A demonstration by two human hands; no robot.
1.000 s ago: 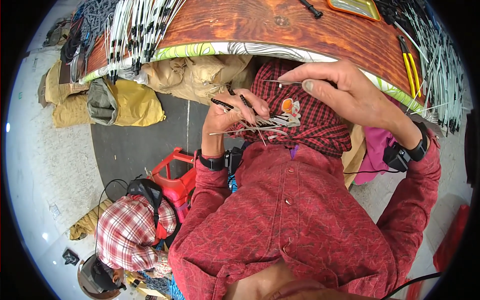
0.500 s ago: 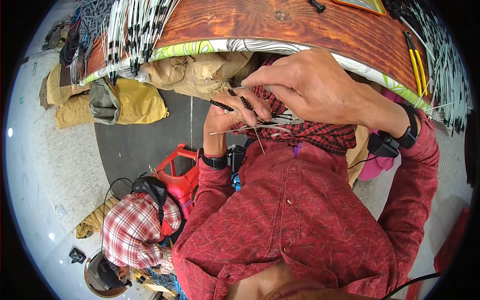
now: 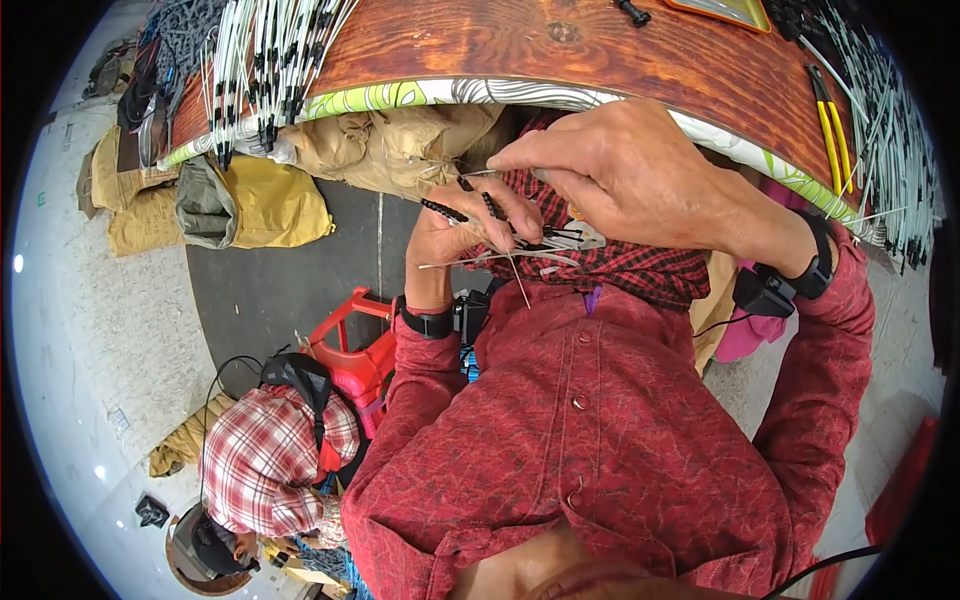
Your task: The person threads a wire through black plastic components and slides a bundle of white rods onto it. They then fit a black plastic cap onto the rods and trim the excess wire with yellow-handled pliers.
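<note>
My left hand, closed over my lap, grips several thin pale wires with black ends. Short black ribbed pieces stick out between its fingers. Just above it, my right hand is pinched, thumb against forefinger. A thin pale wire shows at those fingertips, running toward the left hand; how it is gripped is partly hidden behind the fingers. Under both hands lies a red-and-black checked cloth.
The wooden table carries bundled black-and-white wires at left, a wire pile and yellow-handled pliers at right. Brown wrapping bulges under its edge. Left are a yellow sack, a red stool and a person.
Both hands keep nearly the same place and grip. My right hand has shifted very slightly to the right. The view has moved a trace.
</note>
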